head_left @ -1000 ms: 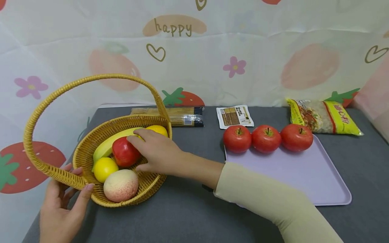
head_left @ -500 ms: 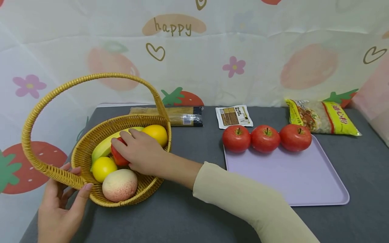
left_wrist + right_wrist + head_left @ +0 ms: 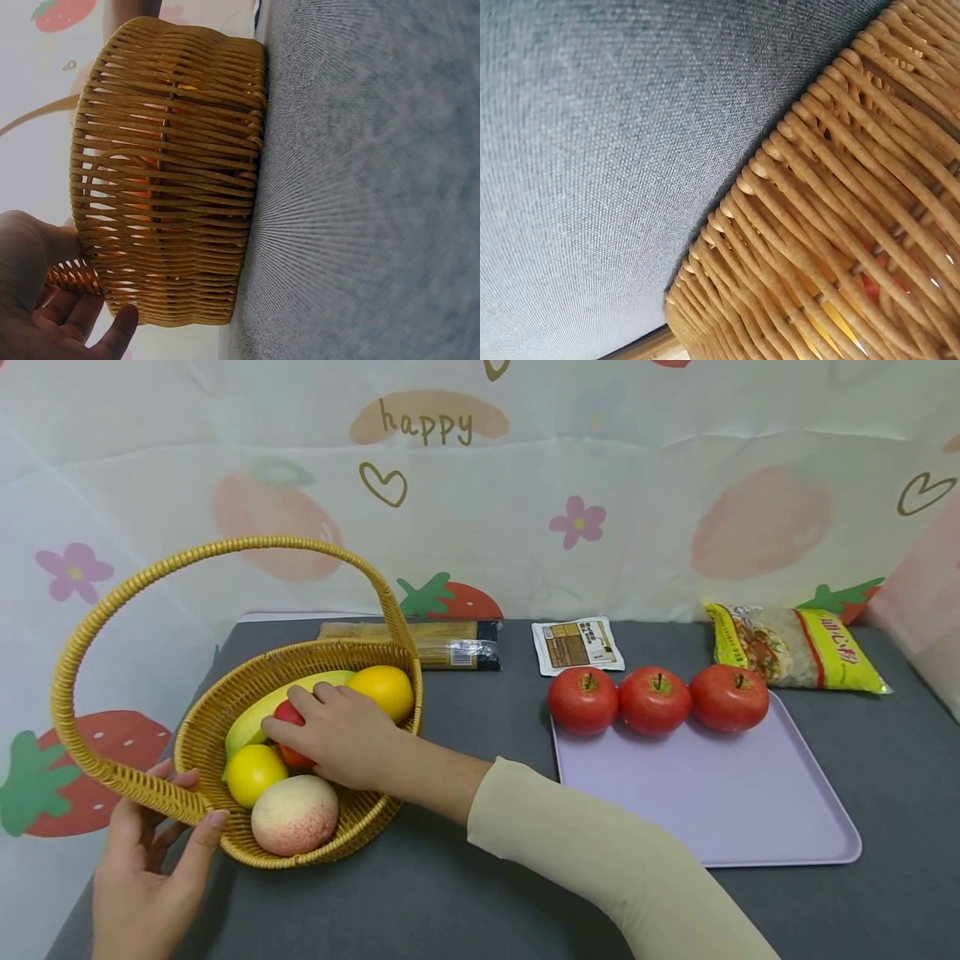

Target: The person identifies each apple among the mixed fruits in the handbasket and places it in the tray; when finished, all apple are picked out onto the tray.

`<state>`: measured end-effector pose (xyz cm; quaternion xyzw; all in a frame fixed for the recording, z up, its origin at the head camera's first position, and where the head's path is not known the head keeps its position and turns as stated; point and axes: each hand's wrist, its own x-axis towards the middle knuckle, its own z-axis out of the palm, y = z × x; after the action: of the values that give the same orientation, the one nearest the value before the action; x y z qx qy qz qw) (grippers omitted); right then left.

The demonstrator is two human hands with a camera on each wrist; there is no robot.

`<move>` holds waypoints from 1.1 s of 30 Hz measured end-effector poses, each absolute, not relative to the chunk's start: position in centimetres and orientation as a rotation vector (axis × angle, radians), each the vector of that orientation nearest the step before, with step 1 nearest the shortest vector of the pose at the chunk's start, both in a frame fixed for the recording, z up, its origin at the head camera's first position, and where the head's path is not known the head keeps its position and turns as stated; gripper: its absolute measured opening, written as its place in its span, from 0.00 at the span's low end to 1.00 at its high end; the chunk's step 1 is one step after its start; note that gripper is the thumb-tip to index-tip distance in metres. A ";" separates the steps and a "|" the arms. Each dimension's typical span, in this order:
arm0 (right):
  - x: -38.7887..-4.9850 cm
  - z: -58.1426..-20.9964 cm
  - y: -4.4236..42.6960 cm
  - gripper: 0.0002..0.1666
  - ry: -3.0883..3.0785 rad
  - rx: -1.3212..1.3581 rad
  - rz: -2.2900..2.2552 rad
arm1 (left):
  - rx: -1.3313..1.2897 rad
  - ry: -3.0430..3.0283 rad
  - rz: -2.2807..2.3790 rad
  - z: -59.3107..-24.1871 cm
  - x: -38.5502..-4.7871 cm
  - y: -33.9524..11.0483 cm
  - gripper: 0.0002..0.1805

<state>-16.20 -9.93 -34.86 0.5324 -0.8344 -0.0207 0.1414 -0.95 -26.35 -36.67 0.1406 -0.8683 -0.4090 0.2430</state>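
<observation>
A wicker basket [image 3: 360,837] with a tall arched handle stands at the left of the table. My left hand [image 3: 150,868] holds it where the handle meets the near left rim, thumb in front and fingers behind. Inside the basket, my right hand [image 3: 348,739] grips a red apple [image 3: 288,713] from above, covering most of it. Around the apple lie a banana [image 3: 258,714], a yellow lemon-like fruit [image 3: 256,775], a pale pink peach [image 3: 295,816] and an orange-yellow fruit [image 3: 386,692]. Neither the right hand nor the apple shows clearly in the right wrist view, which looks at the basket's woven side [image 3: 817,217].
On the right, three red apples [image 3: 654,702] sit along the back of a lilac tray [image 3: 720,810]. Behind stand a noodle pack [image 3: 450,646], a small white-edged packet [image 3: 578,645] and a yellow food bag [image 3: 798,647]. A printed cloth [image 3: 630,460] hangs at the back.
My right hand has moved left and over the red apple in the basket, its fingers now round it. The left hand keeps its hold on the basket.
</observation>
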 end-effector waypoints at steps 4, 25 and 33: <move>-16.3 -34.8 -9.8 0.26 -2.404 1.556 -0.035 | 0.392 -2.380 -1.114 -36.6 -1.0 -26.3 0.38; -15.7 -34.1 -8.9 0.18 -2.309 1.546 -0.016 | 0.353 -2.356 -1.139 -36.6 -1.2 -26.4 0.40; -15.7 -33.8 -8.0 0.18 -2.304 1.494 0.133 | 0.386 -2.351 -1.147 -36.7 -1.0 -26.4 0.39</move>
<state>-15.66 -7.98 -33.75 0.5329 -0.8220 0.0473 0.1951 -1.02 -26.44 -36.73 0.1416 -0.8618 -0.4204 0.2460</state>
